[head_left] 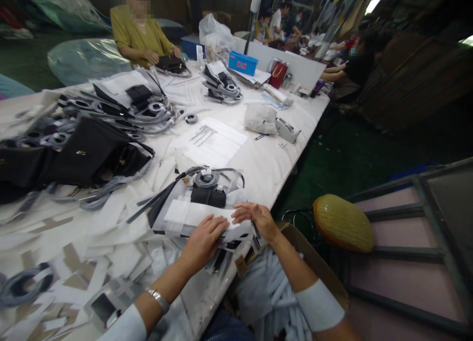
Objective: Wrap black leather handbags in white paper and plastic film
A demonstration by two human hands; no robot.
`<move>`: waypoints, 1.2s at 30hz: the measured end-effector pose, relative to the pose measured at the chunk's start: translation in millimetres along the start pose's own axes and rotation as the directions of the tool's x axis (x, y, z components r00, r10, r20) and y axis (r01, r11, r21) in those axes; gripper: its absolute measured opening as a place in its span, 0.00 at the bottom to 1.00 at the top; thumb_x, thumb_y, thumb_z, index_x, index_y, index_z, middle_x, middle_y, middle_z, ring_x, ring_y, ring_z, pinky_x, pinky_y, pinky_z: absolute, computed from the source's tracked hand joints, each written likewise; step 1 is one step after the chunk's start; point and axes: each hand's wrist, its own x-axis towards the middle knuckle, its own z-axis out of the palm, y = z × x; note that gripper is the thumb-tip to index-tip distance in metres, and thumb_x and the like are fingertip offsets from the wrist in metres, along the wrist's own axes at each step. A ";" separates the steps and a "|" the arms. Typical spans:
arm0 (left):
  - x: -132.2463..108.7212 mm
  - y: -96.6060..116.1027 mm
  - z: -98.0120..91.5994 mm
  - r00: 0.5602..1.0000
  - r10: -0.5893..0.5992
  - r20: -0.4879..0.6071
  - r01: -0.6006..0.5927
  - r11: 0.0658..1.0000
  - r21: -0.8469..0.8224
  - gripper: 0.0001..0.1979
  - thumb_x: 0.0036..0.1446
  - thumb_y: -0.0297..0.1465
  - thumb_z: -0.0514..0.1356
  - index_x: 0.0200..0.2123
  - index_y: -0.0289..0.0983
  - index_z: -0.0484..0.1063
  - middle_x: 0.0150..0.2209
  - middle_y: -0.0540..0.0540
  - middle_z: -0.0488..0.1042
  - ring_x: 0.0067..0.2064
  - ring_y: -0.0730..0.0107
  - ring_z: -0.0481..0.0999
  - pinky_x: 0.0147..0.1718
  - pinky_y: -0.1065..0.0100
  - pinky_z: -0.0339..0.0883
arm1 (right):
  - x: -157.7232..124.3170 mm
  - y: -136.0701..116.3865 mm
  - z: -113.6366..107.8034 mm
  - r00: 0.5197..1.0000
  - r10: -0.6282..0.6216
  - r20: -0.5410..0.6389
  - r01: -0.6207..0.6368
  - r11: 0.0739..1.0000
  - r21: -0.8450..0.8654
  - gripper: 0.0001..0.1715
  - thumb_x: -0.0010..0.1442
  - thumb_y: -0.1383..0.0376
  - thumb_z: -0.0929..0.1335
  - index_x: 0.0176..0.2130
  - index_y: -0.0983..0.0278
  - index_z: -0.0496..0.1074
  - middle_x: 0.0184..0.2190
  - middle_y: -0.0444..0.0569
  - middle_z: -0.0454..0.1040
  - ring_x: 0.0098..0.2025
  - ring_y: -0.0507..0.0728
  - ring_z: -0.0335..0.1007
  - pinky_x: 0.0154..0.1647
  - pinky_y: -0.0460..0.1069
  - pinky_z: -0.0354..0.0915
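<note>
My left hand (204, 238) lies flat, fingers together, on a white foam-wrapped flat item (192, 218) at the table's near edge. My right hand (256, 218) rests on the same wrap's right end, fingers stretched out. Just beyond them lie a black rolled piece (209, 197) and a coiled grey strap (205, 178). Under the wrap a dark bag part (157, 214) shows.
Black handbags (92, 151) and grey straps (111, 114) pile at the left. A paper sheet (212, 140) lies mid-table. A person in a yellow top (138, 35) handles a bag at the far end. A cardboard box of white wraps (266, 287) and a round stool (343, 222) stand at the right.
</note>
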 end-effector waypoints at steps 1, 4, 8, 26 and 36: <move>-0.1 0.1 0.4 1.000 0.000 -0.004 0.000 1.000 -0.005 0.27 0.54 0.18 0.55 0.58 0.36 0.64 0.58 0.41 0.70 0.60 0.60 0.67 0.65 0.51 0.54 | 12.4 4.1 -4.6 0.998 0.033 -0.061 -0.034 0.999 -0.019 0.36 0.68 0.43 0.53 0.45 0.64 0.76 0.36 0.53 0.80 0.33 0.57 0.78 0.33 0.52 0.73; 0.1 0.5 0.9 1.000 0.001 -0.016 -0.001 1.000 -0.011 0.27 0.54 0.18 0.55 0.58 0.37 0.63 0.58 0.42 0.70 0.60 0.61 0.67 0.65 0.51 0.54 | 61.6 20.9 -15.4 0.964 0.047 -0.261 -0.089 0.984 -0.152 0.22 0.64 0.51 0.63 0.47 0.63 0.73 0.43 0.55 0.77 0.39 0.59 0.77 0.38 0.53 0.73; 0.5 1.7 1.0 0.999 0.000 -0.034 0.000 1.000 0.002 0.26 0.54 0.19 0.55 0.57 0.36 0.65 0.55 0.42 0.72 0.58 0.60 0.69 0.64 0.51 0.57 | 126.5 40.0 -26.7 0.952 -0.013 -0.307 -0.087 0.947 -0.310 0.25 0.55 0.66 0.70 0.54 0.60 0.69 0.57 0.55 0.68 0.56 0.61 0.67 0.59 0.59 0.63; -1.7 -0.8 6.6 0.998 0.016 -0.061 -0.016 1.000 0.002 0.31 0.49 0.16 0.51 0.58 0.34 0.63 0.56 0.40 0.71 0.59 0.58 0.69 0.63 0.48 0.58 | 164.3 3.3 -56.1 0.956 0.083 0.282 0.165 0.644 -0.747 0.17 0.47 0.72 0.78 0.38 0.61 0.77 0.46 0.52 0.76 0.51 0.62 0.70 0.52 0.55 0.66; -1.9 -2.0 7.5 0.998 0.016 -0.055 -0.016 1.000 -0.002 0.30 0.50 0.17 0.52 0.58 0.34 0.64 0.57 0.39 0.71 0.59 0.58 0.69 0.63 0.48 0.58 | 164.4 -18.0 -75.0 0.914 0.195 0.355 0.152 0.647 -0.747 0.09 0.61 0.63 0.70 0.41 0.66 0.74 0.32 0.45 0.77 0.33 0.53 0.73 0.37 0.49 0.69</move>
